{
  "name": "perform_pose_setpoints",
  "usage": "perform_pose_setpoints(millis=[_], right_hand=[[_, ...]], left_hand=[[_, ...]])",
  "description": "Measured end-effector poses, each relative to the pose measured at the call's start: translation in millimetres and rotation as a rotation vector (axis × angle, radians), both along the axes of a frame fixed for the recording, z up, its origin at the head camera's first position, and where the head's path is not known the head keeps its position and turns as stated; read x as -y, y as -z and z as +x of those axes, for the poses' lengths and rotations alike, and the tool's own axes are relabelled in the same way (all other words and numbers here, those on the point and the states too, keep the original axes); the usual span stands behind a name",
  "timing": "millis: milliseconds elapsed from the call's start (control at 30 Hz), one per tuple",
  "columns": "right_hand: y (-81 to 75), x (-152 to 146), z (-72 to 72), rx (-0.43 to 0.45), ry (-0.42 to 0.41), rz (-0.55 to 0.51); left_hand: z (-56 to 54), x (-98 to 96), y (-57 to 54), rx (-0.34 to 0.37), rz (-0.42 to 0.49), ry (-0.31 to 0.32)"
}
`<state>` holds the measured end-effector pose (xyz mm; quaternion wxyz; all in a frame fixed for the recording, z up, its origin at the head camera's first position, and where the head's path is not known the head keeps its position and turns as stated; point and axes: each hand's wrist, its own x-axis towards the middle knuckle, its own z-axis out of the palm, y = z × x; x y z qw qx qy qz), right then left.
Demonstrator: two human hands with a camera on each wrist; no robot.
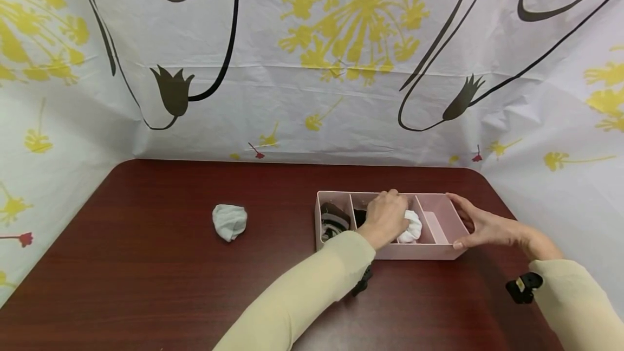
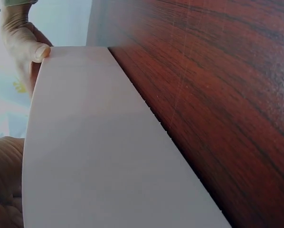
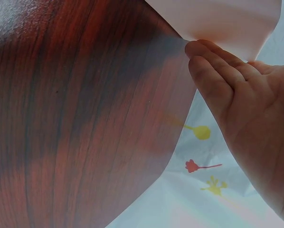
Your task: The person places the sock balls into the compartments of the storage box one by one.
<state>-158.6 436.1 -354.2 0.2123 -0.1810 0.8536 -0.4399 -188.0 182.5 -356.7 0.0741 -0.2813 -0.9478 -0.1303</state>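
A pink divided box stands on the table. My left hand reaches into its middle, knuckles up and fingers bent down; a white cloth bundle lies right at its thumb side. The fingertips are hidden, so I cannot tell whether they hold the bundle. With thumb at the front corner and fingers at the back, my right hand grips the box's right end. The right wrist view has these fingers along the end wall. In the left wrist view, the front wall fills the middle.
Dark striped cloth fills the box's left compartment, with black cloth beside it. The rightmost compartment shows its bare pink floor. Another white cloth bundle lies on the brown table, left of the box. A patterned sheet hangs behind.
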Motion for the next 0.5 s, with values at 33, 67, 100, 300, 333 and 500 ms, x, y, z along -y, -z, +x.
perform_pose_setpoints(millis=[33,67,100,300,333,500], right_hand=[[0.0,-0.3,0.1,0.000,0.001,-0.001],[-0.1,-0.5,0.1,-0.001,0.001,-0.002],[-0.2,-0.7,0.1,0.000,0.000,-0.004],[-0.7,-1.3,0.6,0.003,0.001,-0.007],[-0.9,-1.1,0.8,0.005,0.001,-0.006],[-0.5,-0.4,1.6,0.005,-0.001,0.004]], left_hand=[[0.3,-0.6,-0.1,-0.004,-0.010,-0.004],[0.6,-1.0,-0.3,-0.008,-0.019,-0.008],[0.9,-1.8,-0.2,-0.012,-0.027,-0.010],[3.6,-3.9,0.7,-0.048,-0.083,-0.008],[4.0,-4.0,1.1,-0.054,-0.093,-0.006],[5.4,-4.0,2.7,-0.057,-0.117,0.007]])
